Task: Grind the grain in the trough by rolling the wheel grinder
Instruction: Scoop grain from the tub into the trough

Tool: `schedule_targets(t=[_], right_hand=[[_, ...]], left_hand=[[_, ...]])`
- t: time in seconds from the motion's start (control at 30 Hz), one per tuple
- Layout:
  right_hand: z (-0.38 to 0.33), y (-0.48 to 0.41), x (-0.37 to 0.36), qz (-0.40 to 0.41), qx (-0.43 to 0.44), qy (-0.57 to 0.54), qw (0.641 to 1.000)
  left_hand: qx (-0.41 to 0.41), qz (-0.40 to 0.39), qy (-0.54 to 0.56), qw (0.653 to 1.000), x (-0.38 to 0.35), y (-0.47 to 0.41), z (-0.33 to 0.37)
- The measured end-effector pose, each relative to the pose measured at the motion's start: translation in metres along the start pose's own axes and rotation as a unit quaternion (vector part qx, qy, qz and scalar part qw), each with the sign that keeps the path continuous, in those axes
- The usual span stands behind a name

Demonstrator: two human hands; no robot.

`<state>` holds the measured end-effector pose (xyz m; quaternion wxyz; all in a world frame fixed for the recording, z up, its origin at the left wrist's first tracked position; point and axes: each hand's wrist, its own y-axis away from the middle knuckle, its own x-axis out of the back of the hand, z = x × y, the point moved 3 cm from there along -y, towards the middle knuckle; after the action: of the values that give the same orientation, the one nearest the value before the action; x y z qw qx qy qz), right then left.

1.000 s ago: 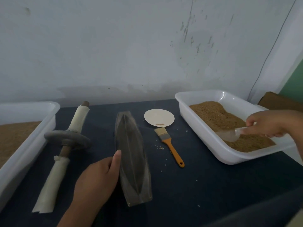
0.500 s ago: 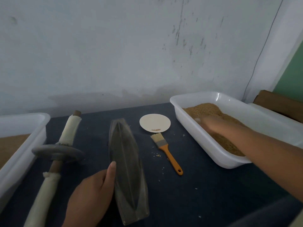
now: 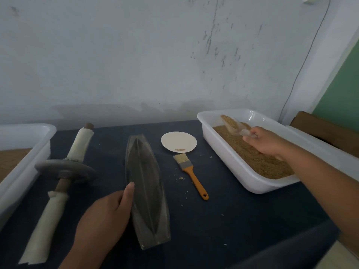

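**Trough** (image 3: 147,181): clear, boat-shaped, lying lengthwise on the dark blue table (image 3: 233,214) at centre, pointed end towards the wall.

**Left hand** (image 3: 103,220): back up, just left of the trough's near half. The straight thumb lies along the trough's left wall, touching it. The other fingers are tucked out of sight under the hand, so whether it grips or only steadies cannot be told.

**Wheel grinder** (image 3: 65,169): grey disc on a long axle, both handles wrapped in pale cloth. It lies on the table left of the trough, roughly parallel to it, apart from the hand.

**Right hand** (image 3: 266,142): reached into the right tub, fingers curled round the handle of a clear scoop (image 3: 236,127).

**Scoop**: raised over the tub's far end, tilted, brown grain in its bowl.

**Right tub** (image 3: 233,171): white plastic, right of centre, angled, holding a bed of grain (image 3: 262,164).

**Brush** (image 3: 191,171): pale bristles, orange handle, flat on the table between trough and right tub.

**Paper disc** (image 3: 178,141): round, cream, just beyond the brush, a few grains near its front edge.

**Loose grains** (image 3: 181,178): scattered on the table beside the brush.

**Left tub** (image 3: 25,136): white, at the left edge, partly cut off, brown grain inside.
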<state>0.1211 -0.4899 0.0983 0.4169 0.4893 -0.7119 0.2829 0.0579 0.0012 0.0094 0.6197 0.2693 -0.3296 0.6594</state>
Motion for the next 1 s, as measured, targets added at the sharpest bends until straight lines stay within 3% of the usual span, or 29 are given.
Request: schedule_targets(t=[0.3,0.63,0.8,1.0], right_hand=[[0.002,0.041,0.019,0.060,0.032,0.023,0.997],[-0.085,0.116,0.013,-0.099,0.137,-0.030,0.985],[-0.142,0.133,-0.040,-0.171,0.196,0.017,0.965],[-0.205,0.132,-0.078,-0.152,0.246,0.191,0.938]], left_hand=[[-0.007,0.010,-0.006,1.000,0.000,0.000,-0.001],[-0.001,0.012,0.021,1.000,-0.003,0.001,0.001],[-0.001,0.012,0.048,0.999,-0.005,0.002,-0.002],[0.004,0.008,0.064,0.998,-0.006,0.002,-0.001]])
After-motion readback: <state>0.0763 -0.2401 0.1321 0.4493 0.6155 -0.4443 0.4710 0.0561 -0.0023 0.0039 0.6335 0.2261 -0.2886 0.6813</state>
